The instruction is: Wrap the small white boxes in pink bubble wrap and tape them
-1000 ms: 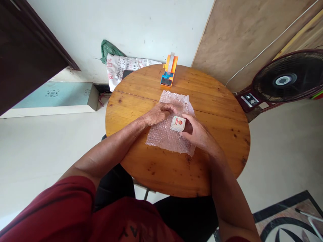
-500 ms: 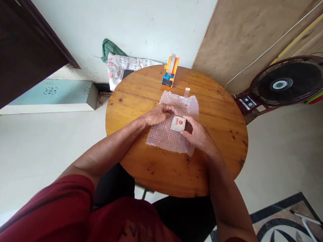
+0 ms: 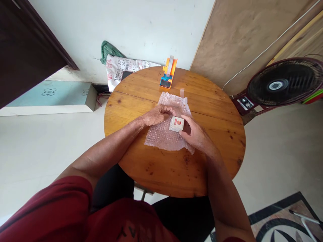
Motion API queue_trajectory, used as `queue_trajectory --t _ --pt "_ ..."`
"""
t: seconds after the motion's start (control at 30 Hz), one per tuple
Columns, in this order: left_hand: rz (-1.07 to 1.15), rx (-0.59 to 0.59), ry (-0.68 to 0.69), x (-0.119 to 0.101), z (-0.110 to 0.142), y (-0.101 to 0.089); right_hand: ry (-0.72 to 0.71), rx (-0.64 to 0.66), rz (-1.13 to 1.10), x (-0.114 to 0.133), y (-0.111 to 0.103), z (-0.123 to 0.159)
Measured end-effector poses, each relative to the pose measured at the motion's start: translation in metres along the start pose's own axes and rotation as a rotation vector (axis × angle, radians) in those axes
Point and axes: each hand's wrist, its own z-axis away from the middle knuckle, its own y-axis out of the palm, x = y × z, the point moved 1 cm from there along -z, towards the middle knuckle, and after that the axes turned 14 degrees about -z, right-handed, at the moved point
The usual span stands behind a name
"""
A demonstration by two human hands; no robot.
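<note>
A sheet of bubble wrap (image 3: pixel 161 134) lies in the middle of a round wooden table (image 3: pixel 141 101). My right hand (image 3: pixel 195 132) grips a small white box with a red mark (image 3: pixel 176 124) and holds it on the wrap. My left hand (image 3: pixel 157 114) rests on the wrap just left of the box, fingers curled and pinching the wrap. A short strip of clear tape (image 3: pixel 182 93) sticks up from the wrap's far edge.
An orange and blue tape dispenser (image 3: pixel 168 74) stands at the table's far edge. A printed sack (image 3: pixel 123 67) and a green bag (image 3: pixel 108 50) lie against the wall behind. A floor fan (image 3: pixel 282 84) stands at the right. A rug corner (image 3: pixel 280 218) shows at the lower right.
The far right corner of the bubble wrap lifted and spread, then drew back in; a tape strip now shows at its far edge. Both hands and the box have hardly moved.
</note>
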Motion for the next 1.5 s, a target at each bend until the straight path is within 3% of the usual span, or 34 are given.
queue_trajectory --t 0.23,0.63,0.97,1.27,1.5 --pt "-0.044 0.003 -0.003 0.001 0.000 -0.002 -0.014 0.010 -0.040 -0.007 -0.002 0.000" --pt "-0.083 -0.059 0.083 -0.004 0.003 -0.002 -0.020 -0.136 -0.095 -0.028 -0.001 -0.001" --pt "-0.031 -0.042 0.056 -0.007 0.006 -0.002 -0.022 -0.225 -0.078 -0.034 0.003 -0.008" --pt "-0.005 -0.038 0.075 -0.005 0.007 -0.002 -0.045 -0.204 -0.114 -0.032 0.000 -0.009" --pt "-0.115 0.053 0.115 -0.013 0.011 0.004 -0.050 -0.171 -0.082 -0.029 -0.003 -0.006"
